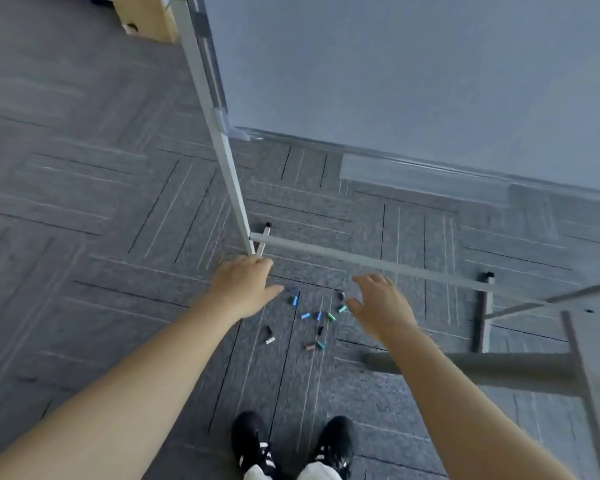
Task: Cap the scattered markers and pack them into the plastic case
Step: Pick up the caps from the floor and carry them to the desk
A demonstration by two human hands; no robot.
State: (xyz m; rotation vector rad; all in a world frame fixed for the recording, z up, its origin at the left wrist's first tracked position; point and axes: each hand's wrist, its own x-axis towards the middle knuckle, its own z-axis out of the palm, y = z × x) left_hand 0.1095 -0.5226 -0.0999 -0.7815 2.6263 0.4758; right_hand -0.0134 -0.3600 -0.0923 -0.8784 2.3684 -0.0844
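Note:
Several small marker pieces, apparently caps, lie scattered on the grey carpet between my hands: a blue one, another blue one, a green one, a teal one, a black one and a brownish one. My left hand reaches down over the floor to their left, fingers relaxed and holding nothing. Spread and empty, my right hand hovers just right of the pieces. No plastic case shows in the head view.
A whiteboard on a metal stand rises ahead; its leg and crossbar run just beyond my hands. A grey tube and frame bars lie at the right. My black shoes stand below. A cardboard box sits far left.

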